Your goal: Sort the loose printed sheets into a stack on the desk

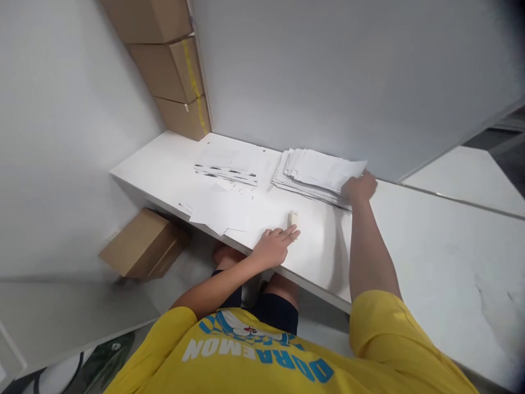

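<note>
My left hand (275,244) lies flat near the front edge of the white table (410,241), fingers stretched out, their tips just short of a small white stapler-like object (293,219). My right hand (361,186) reaches to the back and grips the right end of a fanned stack of white papers (315,172), fingers curled on its edge. A second paper stack (232,164) lies left of it. Several loose sheets (221,210) rest at the front edge, left of my left hand.
Three cardboard boxes (172,65) are stacked in the back left corner against the wall. Another cardboard box (141,243) sits on the floor under the table's left end. A grey partition (348,71) rises behind the table. My knees show under the table edge.
</note>
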Action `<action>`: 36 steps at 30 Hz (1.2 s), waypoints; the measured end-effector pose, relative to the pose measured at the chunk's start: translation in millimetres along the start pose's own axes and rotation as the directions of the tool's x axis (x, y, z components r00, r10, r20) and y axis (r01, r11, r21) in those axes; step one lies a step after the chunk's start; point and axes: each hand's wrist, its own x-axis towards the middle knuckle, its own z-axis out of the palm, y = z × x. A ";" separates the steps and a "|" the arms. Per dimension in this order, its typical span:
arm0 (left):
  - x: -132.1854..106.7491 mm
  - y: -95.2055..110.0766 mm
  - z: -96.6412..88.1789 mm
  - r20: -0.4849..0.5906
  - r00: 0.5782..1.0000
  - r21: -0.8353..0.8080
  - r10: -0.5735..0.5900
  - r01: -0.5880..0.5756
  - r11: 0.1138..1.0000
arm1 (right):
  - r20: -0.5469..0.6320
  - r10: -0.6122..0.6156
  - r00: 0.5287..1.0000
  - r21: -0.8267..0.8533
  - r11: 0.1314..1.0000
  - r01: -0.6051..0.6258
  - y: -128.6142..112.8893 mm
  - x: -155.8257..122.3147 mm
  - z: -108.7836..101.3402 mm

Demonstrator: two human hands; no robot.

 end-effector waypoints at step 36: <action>-9.9 6.5 8.3 -0.063 0.998 0.049 -0.018 0.021 0.999 | 0.281 -0.075 0.957 -0.047 0.995 0.091 24.2 -41.4 18.6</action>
